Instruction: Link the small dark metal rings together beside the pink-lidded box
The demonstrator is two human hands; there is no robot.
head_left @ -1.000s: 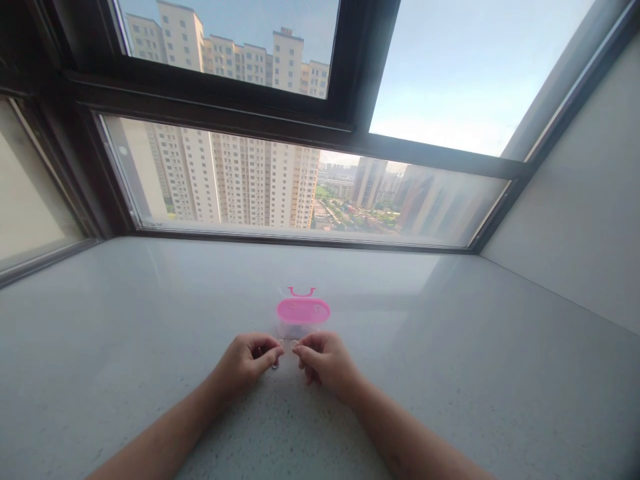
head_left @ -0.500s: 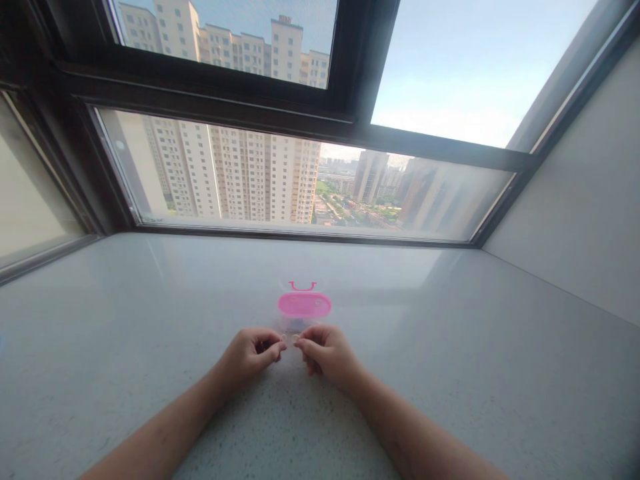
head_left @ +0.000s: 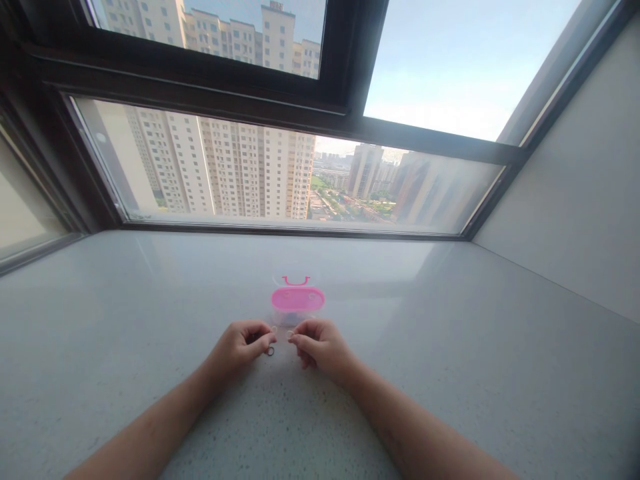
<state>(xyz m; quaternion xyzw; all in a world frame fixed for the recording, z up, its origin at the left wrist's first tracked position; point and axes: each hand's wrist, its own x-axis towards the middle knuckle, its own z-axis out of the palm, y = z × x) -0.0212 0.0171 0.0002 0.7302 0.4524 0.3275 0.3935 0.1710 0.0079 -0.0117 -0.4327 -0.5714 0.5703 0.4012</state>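
Observation:
My left hand and my right hand rest on a pale speckled stone sill, fingertips facing each other a few centimetres apart. Each hand pinches the end of something thin and clear that I cannot make out. A small dark ring hangs by my left fingertips. Just beyond the hands stands a small clear box with a pink lid and a pink handle behind it.
A dark-framed window runs along the far edge of the sill, with tall apartment blocks outside. A grey wall closes off the right side. A second pane meets the sill at the left.
The hands drew together half a second ago and have moved slightly apart again. The small ring shows again under my left fingertips. The view has tilted a little.

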